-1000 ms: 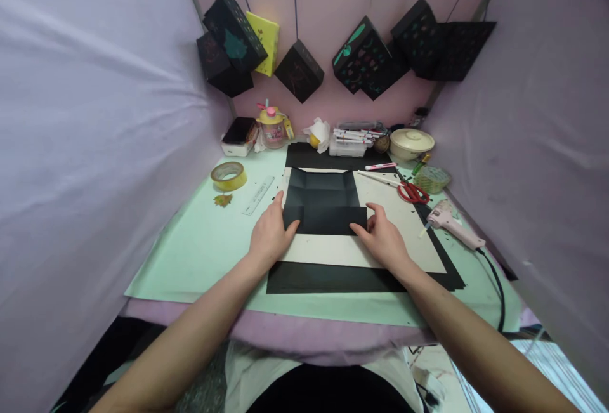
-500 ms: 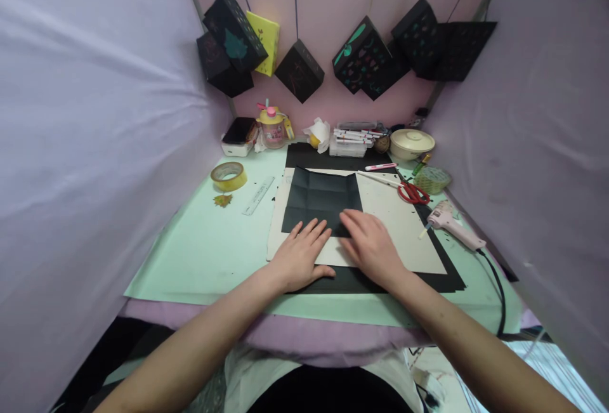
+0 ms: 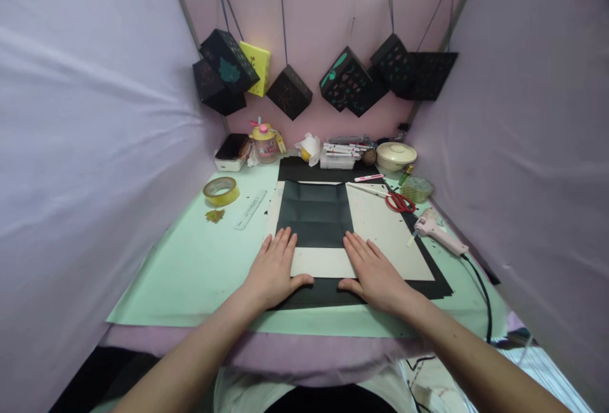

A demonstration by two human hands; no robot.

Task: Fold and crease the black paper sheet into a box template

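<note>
A dark creased sheet lies on a white board, its far edge slightly raised. Flat at the sheet's near left corner, my left hand has its fingers spread and holds nothing. My right hand rests palm down at the near right corner, fingertips touching the sheet, thumb out. Beneath the board is larger black paper, which shows along the near and far sides.
Left are a tape roll, a leaf and a ruler. Right are red scissors and a corded glue gun. Behind stand a pen box, a bottle and a lidded bowl. Black boxes hang above.
My hands have moved apart, the left one leftward to the sheet's left corner and the right one flattening at its right corner. The whole view has shifted slightly.
</note>
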